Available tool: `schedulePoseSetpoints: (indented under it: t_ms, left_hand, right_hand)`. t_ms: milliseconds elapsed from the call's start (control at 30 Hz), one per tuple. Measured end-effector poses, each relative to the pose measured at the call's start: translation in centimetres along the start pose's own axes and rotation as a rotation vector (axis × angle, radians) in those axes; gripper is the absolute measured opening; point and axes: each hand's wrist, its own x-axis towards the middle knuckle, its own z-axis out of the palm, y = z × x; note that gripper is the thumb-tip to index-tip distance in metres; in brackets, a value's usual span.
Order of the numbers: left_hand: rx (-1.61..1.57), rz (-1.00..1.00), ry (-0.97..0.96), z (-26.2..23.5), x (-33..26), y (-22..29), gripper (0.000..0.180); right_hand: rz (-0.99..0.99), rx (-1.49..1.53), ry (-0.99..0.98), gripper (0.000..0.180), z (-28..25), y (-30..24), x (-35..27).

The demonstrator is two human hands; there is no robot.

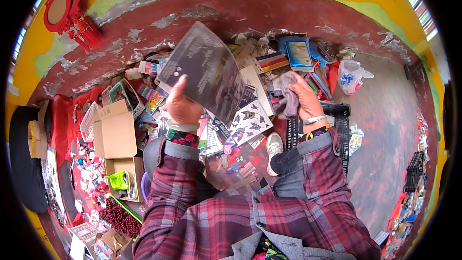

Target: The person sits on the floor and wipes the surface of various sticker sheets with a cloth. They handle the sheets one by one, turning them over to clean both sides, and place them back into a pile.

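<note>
My left hand (183,106) grips the lower left edge of a dark, flat packet in glossy clear plastic (202,67), thumb on its front. The packet is tilted and raised over the pile. A crumpled grey-mauve cloth (289,97) is bunched in my right hand (306,97), to the right of the packet and apart from it. Beneath them lies a heap of printed sheets and packets, with a white sheet of butterfly pictures (250,121) just below the packet. Behind my right wrist stands a black plastic crate (340,110), partly hidden by my arm.
An open cardboard box (114,130) stands at the left beside white baskets (90,120). Dark red beads (120,219) fill a green-rimmed tray at lower left. A blue packet (299,54) and a white plastic bag (353,76) lie near the peeling wall (269,7). My white shoe (275,151) is below.
</note>
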Motion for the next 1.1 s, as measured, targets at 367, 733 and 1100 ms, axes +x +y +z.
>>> schedulePoseSetpoints:
  t_ms: [367, 733, 1100]
  left_hand:
    - [0.517, 0.25, -0.283, 4.4, -3.3, -2.5, 0.022]
    - [0.132, -0.476, -0.364, 3.4, -3.6, -1.2, 0.031]
    - [0.16, -0.564, -0.506, 4.4, -3.5, -1.6, 0.041]
  right_hand:
    - [-0.757, -0.772, 0.036, 0.046, 9.7, 1.1, 0.2]
    - [-1.072, -1.133, -0.023, 0.048, 9.2, 2.6, 0.7]
    - [-1.062, -1.228, -0.194, 0.044, 10.3, 3.4, -2.0]
